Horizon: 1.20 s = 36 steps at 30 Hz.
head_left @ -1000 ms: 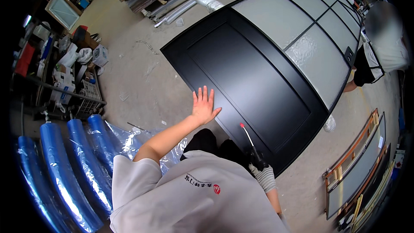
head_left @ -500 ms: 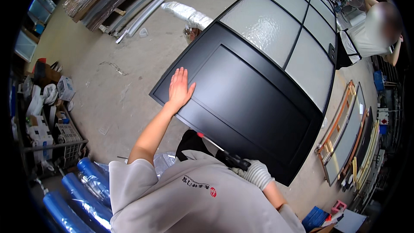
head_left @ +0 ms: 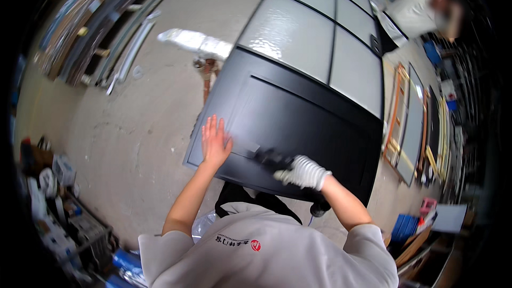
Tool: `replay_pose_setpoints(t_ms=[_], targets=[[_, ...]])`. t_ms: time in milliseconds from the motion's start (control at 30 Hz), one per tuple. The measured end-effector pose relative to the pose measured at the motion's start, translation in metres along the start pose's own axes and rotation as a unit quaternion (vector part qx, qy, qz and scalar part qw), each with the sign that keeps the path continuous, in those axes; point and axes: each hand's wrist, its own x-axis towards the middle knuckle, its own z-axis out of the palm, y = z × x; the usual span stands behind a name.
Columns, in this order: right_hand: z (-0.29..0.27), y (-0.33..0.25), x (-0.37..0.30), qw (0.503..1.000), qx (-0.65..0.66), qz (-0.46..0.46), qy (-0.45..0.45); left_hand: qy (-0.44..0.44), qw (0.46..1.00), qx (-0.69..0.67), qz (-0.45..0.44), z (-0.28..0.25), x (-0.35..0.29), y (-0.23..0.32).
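Observation:
A large black door panel with a raised frame lies flat in front of me, its far part glazed with textured glass and dark bars. On the near left corner of the panel rests my left hand, bare, flat, fingers stretched. My right hand, in a striped pale glove, grips a black hand-held tool over the panel's near part. Motion smears the tool; a light, slim front end points toward my left hand. I cannot make out its exact kind. A dark round part shows below my right wrist.
A person stands at the far right beside the glazed part. Framed panels lie on the right, blue bins at lower right. Stacked long profiles and a wrapped silver roll are at left. A crate rack stands lower left.
My right hand has brought the tool up from beside my body and over the panel. My left hand still lies on the panel's corner. The whole view has turned and shifted.

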Motion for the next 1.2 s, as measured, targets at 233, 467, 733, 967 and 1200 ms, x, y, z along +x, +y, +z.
replay_pose_setpoints(t_ms=[233, 467, 733, 967, 1200], targets=[[0.011, 0.176, -0.061, 0.882, 0.282, 0.171, 0.338, -0.02, 0.999, 0.036, 0.031, 0.001, 0.019, 0.0], [0.098, 0.24, -0.117, 0.895, 0.297, 0.193, 0.271, -0.118, 0.972, 0.025, 0.202, 0.069, 0.037, 0.102], [0.278, 0.281, -0.18, 0.908, 0.397, 0.054, 0.125, -0.269, 0.835, -0.103, 0.468, 0.119, -0.053, 0.261], [0.378, 0.403, -0.253, 0.811, 0.466, 0.331, 0.12, -0.29, 0.807, -0.127, 0.499, 0.152, -0.134, 0.368], [0.38, 0.483, -0.241, 0.811, 0.485, 0.216, 0.245, -0.294, 0.771, -0.11, 0.555, 0.192, -0.204, 0.472]])
